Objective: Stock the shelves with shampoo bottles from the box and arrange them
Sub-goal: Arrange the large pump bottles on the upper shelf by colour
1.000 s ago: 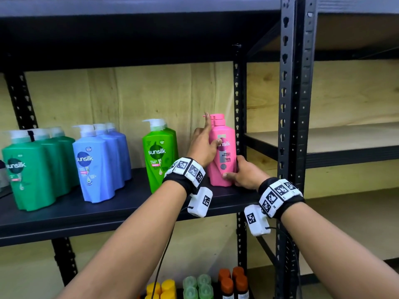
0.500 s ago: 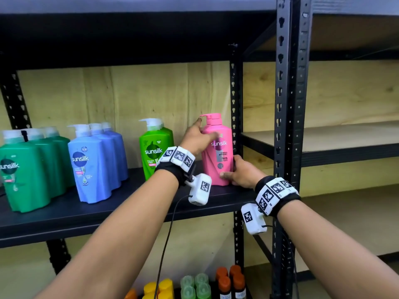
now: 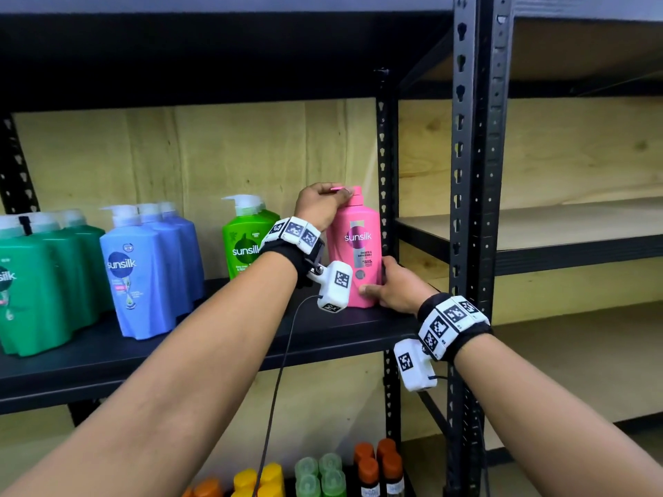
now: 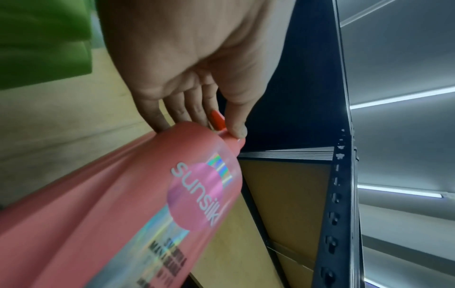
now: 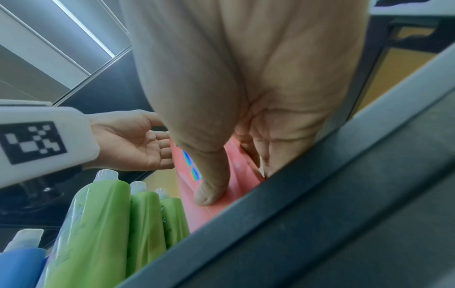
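Pink shampoo bottle (image 3: 355,252) stands on shelf (image 3: 215,338) by upright post; left hand (image 3: 321,206) pinches pump, right hand (image 3: 396,286) grips base. Prob heavy, rigid, slick (hold body w/ support, not pump).

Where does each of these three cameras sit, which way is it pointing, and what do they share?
Head: on the head, facing the black shelf; both forearms, left hand and right hand show.
Left wrist: looks along the palm at fingers on the pink bottle top.
Right wrist: below the shelf edge, looking up; thumb on the bottle base, left hand beyond.
Shared: all three show the pink bottle.
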